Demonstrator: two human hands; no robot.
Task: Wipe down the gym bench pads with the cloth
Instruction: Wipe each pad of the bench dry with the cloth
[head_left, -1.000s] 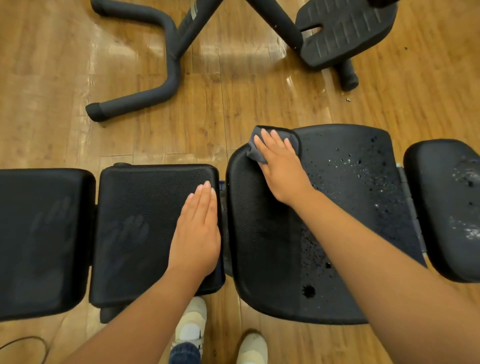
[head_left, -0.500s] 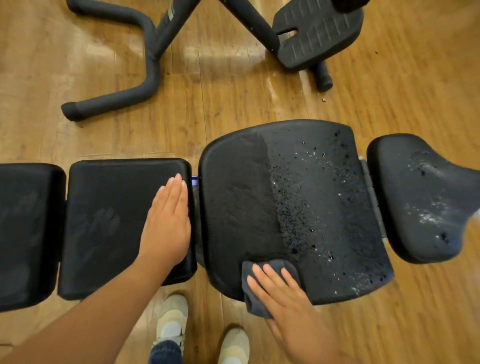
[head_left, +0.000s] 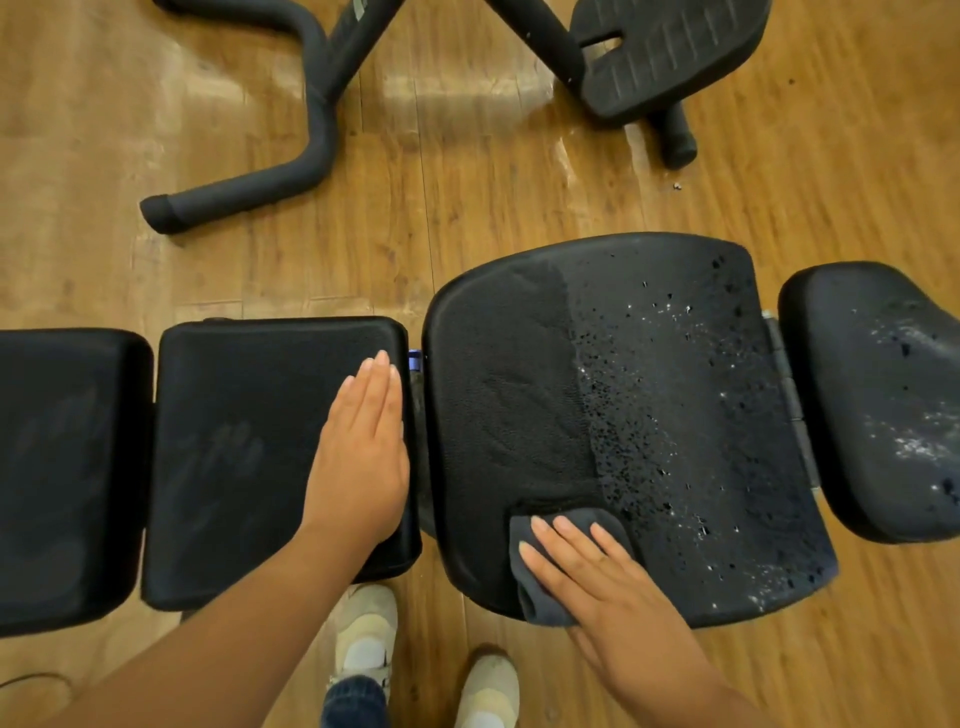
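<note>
Several black bench pads lie in a row across the view. The large pad (head_left: 519, 405) is dull on its left part; its right part is speckled with droplets. My right hand (head_left: 608, 582) lies flat on a dark grey cloth (head_left: 530, 587), pressing it onto this pad's near edge. My left hand (head_left: 363, 447) rests flat, fingers together, on the right end of the middle pad (head_left: 249, 441), holding nothing. The far right pad (head_left: 878, 395) carries white spray spots. The left pad (head_left: 62, 467) shows faint smudges.
A black machine frame with a curved foot (head_left: 249, 187) and a ribbed footplate (head_left: 670, 47) stands on the wooden floor (head_left: 467, 218) beyond the bench. My two light shoes (head_left: 363, 634) are on the floor below the pads.
A second ago my right hand held the cloth at the large pad's far edge; it swept down to the near edge and has crept slightly up and right since. The left hand stayed put.
</note>
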